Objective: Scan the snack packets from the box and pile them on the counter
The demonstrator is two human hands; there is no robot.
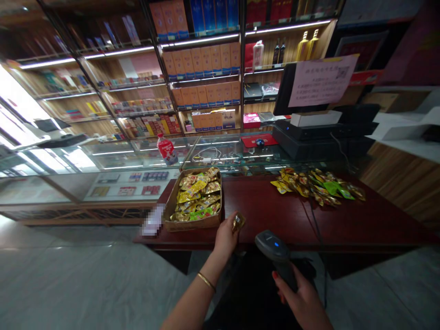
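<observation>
Just right of the box (193, 225), your left hand (225, 236) pinches a packet (238, 222), probably light, slippery, best held by its edge; your right hand (300, 293) grips the scanner (274, 247).

A gold packet (238, 222) is held near a blue-lit dark scanner (271, 245).

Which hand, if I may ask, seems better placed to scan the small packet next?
Probably the right hand: it holds the scanner, whose head is near the packet in the left hand.
</observation>
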